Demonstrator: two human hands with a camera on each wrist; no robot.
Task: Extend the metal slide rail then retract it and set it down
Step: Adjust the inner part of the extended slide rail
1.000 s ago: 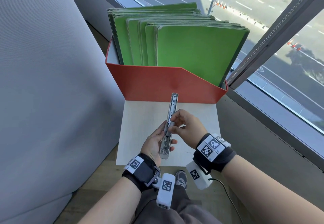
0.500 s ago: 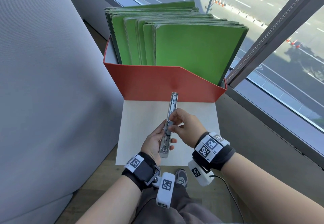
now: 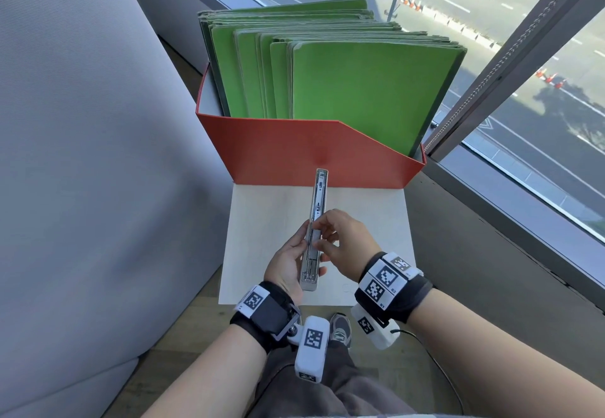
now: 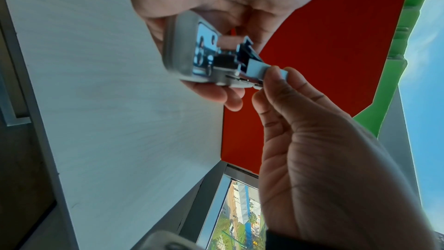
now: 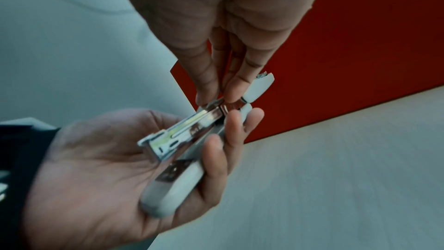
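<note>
I hold the metal slide rail (image 3: pixel 319 195) above a small white tabletop (image 3: pixel 366 221), its length pointing away from me toward a red box. My left hand (image 3: pixel 296 255) cradles the near end, with the fingers curled round the outer channel (image 5: pixel 177 176). My right hand (image 3: pixel 322 234) pinches the inner member (image 4: pixel 258 68) at mid-length between thumb and fingers. In the right wrist view the fingertips (image 5: pixel 204 96) press on the shiny inner strip (image 5: pixel 192 130). The left wrist view shows the rail's end cap (image 4: pixel 185 50) close up.
A red file box (image 3: pixel 278 152) full of upright green folders (image 3: pixel 360 90) stands just beyond the rail's far tip. A grey padded wall (image 3: pixel 82 155) lies to the left. To the right are a window frame (image 3: pixel 510 57) and a sill.
My right hand's fingertips have shifted slightly along the rail toward me. The rail's length and the left hand's hold look the same.
</note>
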